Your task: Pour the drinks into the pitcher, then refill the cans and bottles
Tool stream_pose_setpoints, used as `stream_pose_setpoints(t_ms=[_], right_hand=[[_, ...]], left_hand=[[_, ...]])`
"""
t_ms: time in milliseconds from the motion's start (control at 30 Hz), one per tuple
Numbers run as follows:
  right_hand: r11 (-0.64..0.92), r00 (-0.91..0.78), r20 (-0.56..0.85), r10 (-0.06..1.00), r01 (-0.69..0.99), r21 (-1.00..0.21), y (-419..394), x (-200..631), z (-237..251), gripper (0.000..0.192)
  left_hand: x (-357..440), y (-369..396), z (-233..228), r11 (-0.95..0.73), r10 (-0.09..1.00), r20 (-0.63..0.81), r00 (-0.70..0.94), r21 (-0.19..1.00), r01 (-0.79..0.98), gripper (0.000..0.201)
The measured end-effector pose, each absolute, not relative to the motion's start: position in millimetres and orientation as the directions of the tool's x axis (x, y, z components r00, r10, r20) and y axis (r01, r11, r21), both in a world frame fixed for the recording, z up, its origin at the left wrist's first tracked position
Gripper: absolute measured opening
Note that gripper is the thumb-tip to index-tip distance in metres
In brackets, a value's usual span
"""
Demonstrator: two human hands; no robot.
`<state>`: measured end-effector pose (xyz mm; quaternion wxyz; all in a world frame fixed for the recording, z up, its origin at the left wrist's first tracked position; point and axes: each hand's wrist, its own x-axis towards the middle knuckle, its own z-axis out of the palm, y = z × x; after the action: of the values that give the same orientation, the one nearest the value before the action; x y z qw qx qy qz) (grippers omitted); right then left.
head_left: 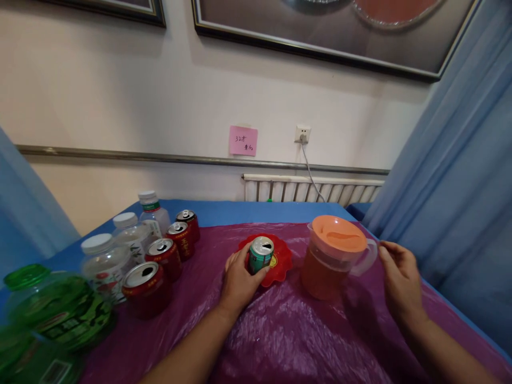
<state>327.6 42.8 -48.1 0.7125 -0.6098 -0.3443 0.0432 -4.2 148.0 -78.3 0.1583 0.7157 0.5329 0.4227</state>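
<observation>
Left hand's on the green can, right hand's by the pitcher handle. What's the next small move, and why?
Probably close the right hand around the pitcher handle: its fingers sit just beside it, open and holding nothing, while the left hand already has its grip on the green can standing on the red plate.

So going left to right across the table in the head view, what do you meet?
Green bottle → row of red cans → left hand gripping a green can → orange-lidded pitcher → right hand, open beside the pitcher's handle.
</observation>
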Motion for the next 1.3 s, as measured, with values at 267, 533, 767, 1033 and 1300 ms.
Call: stream_pose_setpoints(t_ms=[267,533,767,1033,1300], right_hand=[[0.453,0.627,0.567,0.535,0.354,-0.819,-1.1,276.5,-61.5,0.02],[0.353,0.377,0.411,0.83,0.215,-0.911,-9.0,225.7,-109.0,0.015],[0.138,0.187,0.157,0.97,0.112,-0.984,-7.6,220.4,-145.9,0.032],[0.188,0.067,0.218,0.974,0.307,-0.933,-8.5,219.8,-144.5,0.027],[0.227,0.026,0.264,0.964,0.433,-0.872,-13.6,216.3,-128.8,0.022]], left_hand=[[-1.6,148.0,-74.7,-0.355,0.91,0.409,0.065,0.692,0.629,0.066],[-1.6,148.7,-71.3,-0.348,0.921,0.38,0.082,0.709,0.613,0.063],[-3.6,152.2,-75.6,-0.354,0.917,0.39,0.081,0.707,0.612,0.065],[-4.3,153.4,-78.7,-0.379,0.904,0.418,0.087,0.693,0.613,0.066],[-2.7,150.5,-78.4,-0.388,0.893,0.446,0.061,0.692,0.609,0.065]])
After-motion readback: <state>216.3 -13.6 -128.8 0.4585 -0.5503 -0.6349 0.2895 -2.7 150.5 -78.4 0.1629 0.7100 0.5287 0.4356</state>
